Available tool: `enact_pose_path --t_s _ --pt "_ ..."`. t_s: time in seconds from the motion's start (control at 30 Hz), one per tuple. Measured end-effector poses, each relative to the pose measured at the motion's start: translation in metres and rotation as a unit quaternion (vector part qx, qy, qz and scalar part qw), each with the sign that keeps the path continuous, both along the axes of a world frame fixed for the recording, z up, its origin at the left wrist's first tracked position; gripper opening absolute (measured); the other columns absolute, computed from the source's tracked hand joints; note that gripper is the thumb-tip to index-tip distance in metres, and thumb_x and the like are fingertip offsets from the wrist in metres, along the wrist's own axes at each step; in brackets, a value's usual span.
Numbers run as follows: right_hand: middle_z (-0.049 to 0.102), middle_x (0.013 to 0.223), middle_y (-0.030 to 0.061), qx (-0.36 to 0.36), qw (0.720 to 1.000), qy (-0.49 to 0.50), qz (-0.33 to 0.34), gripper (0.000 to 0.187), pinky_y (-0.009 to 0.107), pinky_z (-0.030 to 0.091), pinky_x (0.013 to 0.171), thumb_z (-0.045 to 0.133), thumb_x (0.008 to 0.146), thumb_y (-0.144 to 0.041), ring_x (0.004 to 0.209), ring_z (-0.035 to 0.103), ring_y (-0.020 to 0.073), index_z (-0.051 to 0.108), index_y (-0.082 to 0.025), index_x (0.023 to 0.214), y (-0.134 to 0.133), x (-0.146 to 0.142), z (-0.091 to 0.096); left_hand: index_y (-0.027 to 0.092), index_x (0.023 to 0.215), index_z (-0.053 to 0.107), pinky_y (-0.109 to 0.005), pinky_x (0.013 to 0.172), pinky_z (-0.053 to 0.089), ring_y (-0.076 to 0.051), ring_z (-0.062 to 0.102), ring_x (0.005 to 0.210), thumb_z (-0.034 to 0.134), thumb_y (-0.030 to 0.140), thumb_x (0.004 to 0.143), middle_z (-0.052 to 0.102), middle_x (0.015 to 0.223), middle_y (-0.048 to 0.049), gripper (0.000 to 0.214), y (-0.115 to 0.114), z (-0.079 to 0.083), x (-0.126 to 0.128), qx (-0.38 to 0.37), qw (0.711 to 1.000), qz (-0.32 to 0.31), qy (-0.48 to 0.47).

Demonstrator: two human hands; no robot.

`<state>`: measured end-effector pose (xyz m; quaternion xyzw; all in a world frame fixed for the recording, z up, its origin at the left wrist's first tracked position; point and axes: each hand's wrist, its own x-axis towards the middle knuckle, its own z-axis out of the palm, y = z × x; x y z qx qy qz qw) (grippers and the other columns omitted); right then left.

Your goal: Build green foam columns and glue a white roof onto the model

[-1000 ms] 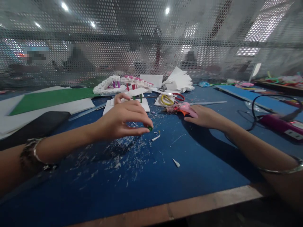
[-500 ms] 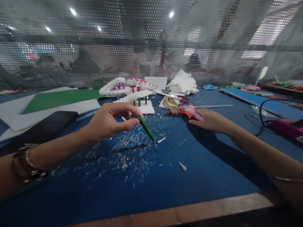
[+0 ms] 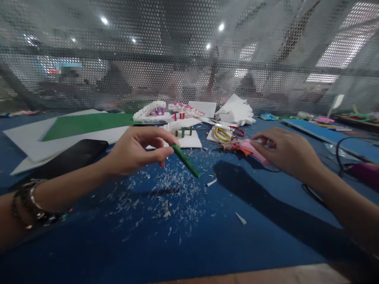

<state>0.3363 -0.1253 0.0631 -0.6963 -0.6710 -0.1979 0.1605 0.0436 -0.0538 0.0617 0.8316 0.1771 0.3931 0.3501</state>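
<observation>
My left hand (image 3: pixel 133 152) pinches one end of a small green rolled tube (image 3: pixel 186 161) between thumb and fingers. The tube slants down to the right above white scraps (image 3: pixel 174 189) on the blue table. My right hand (image 3: pixel 284 152) is at the back end of a pink glue gun (image 3: pixel 258 152), fingers bent and apart, not wrapped around it. The gun lies on the table, its dark nozzle pointing left. Behind the tube stands a white model (image 3: pixel 194 139) with green pillars on a white base. Yellow-handled scissors (image 3: pixel 222 135) and red-handled scissors (image 3: pixel 238 131) lie beside it.
White and pink models (image 3: pixel 152 112) stand at the back, near crumpled white sheets (image 3: pixel 235 110). To the left lie a green sheet (image 3: pixel 89 124) and a black phone-like slab (image 3: pixel 77 156). A purple tool (image 3: pixel 363 173) with a black cable lies right. Perforated mesh (image 3: pixel 177 59) rises behind.
My right hand has come off the glue gun and lifted slightly to the right. My left hand still holds the green tube. The whole view has shifted a little.
</observation>
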Motion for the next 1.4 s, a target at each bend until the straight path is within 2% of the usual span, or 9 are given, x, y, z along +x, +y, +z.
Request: enact_pose_path --t_s 0.03,0.13,0.23,0.3,0.5,0.8,0.93,1.13,1.4 --pt "0.063 0.081 0.0094 0.007 0.998 0.02 0.064 0.028 0.031 0.04 0.063 0.043 0.08 -0.037 0.072 0.056 0.02 0.061 -0.016 0.081 -0.002 -0.01 0.001 0.017 0.071 0.061 -0.016 0.041 0.044 -0.004 0.052 0.042 0.059 0.015 0.069 0.06 0.061 0.0051 0.004 0.0 -0.003 0.001 0.005 1.0 0.007 -0.001" --pt "0.062 0.089 0.0068 -0.073 0.963 0.096 0.242 0.034 0.029 0.043 0.069 0.047 0.08 -0.042 0.078 0.056 0.0171 0.057 -0.017 0.1 -0.007 -0.044 -0.001 0.018 0.07 0.063 -0.018 0.048 0.048 -0.007 0.057 0.05 0.059 0.014 0.068 0.063 0.063 0.0031 0.006 -0.002 -0.009 0.004 0.025 0.999 0.018 -0.01" --pt "0.059 0.101 0.008 -0.132 0.924 0.156 0.324 0.041 0.029 0.042 0.078 0.053 0.078 -0.042 0.09 0.055 0.0166 0.051 -0.015 0.109 -0.009 -0.074 -0.005 0.018 0.069 0.064 -0.017 0.059 0.051 -0.01 0.061 0.063 0.06 0.012 0.067 0.066 0.067 0.001 0.008 -0.005 -0.015 0.007 0.038 0.999 0.019 -0.031" --pt "0.059 0.102 0.008 -0.156 0.904 0.191 0.35 0.04 0.029 0.042 0.08 0.055 0.077 -0.04 0.092 0.054 0.0164 0.052 -0.013 0.107 -0.008 -0.088 -0.008 0.019 0.071 0.065 -0.016 0.062 0.051 -0.01 0.061 0.066 0.06 0.012 0.067 0.067 0.07 0.0003 0.009 -0.007 -0.019 0.007 0.036 0.999 0.01 -0.03" --pt "0.063 0.084 0.0023 -0.224 0.862 0.259 0.375 0.022 0.024 0.042 0.07 0.045 0.085 -0.031 0.076 0.057 0.0113 0.056 -0.014 0.095 -0.006 -0.098 -0.015 0.021 0.074 0.066 -0.018 0.063 0.051 -0.01 0.062 0.067 0.06 0.011 0.069 0.067 0.072 0.0007 0.013 -0.011 -0.028 0.004 0.015 0.999 -0.03 -0.002" --pt "0.063 0.077 0.0009 -0.21 0.873 0.26 0.355 0.018 0.02 0.041 0.061 0.046 0.084 -0.025 0.068 0.055 0.0096 0.06 -0.015 0.085 -0.008 -0.095 -0.023 0.02 0.072 0.064 -0.016 0.062 0.05 -0.009 0.06 0.066 0.057 0.011 0.069 0.066 0.072 0.0006 0.012 -0.012 -0.035 0.006 -0.015 1.0 0.007 -0.003" --pt "0.063 0.071 -0.0002 -0.173 0.888 0.262 0.335 0.015 0.019 0.041 0.058 0.051 0.081 -0.025 0.063 0.054 0.0087 0.062 -0.015 0.082 -0.007 -0.093 -0.026 0.018 0.076 0.062 -0.019 0.064 0.051 -0.01 0.061 0.068 0.059 0.014 0.068 0.066 0.075 -0.0007 0.01 -0.012 -0.04 0.006 -0.041 0.999 -0.005 0.017" --pt "0.061 0.065 -0.0005 -0.102 0.905 0.21 0.354 0.011 0.02 0.039 0.055 0.054 0.079 -0.02 0.057 0.052 0.0083 0.064 -0.014 0.079 -0.007 -0.095 -0.026 0.018 0.09 0.056 -0.016 0.068 0.05 -0.009 0.061 0.071 0.064 0.015 0.067 0.064 0.082 0.0011 0.025 -0.016 -0.049 0.008 -0.04 0.998 -0.033 0.046" --pt "0.064 0.07 0.0 -0.003 0.924 0.12 0.363 0.009 0.027 0.037 0.069 0.056 0.079 -0.022 0.067 0.056 0.0117 0.064 -0.018 0.081 -0.009 -0.097 -0.034 0.02 0.089 0.058 -0.013 0.071 0.047 -0.007 0.06 0.076 0.064 0.02 0.071 0.064 0.083 0.0042 0.019 -0.019 -0.05 0.011 -0.002 0.997 -0.021 0.074"
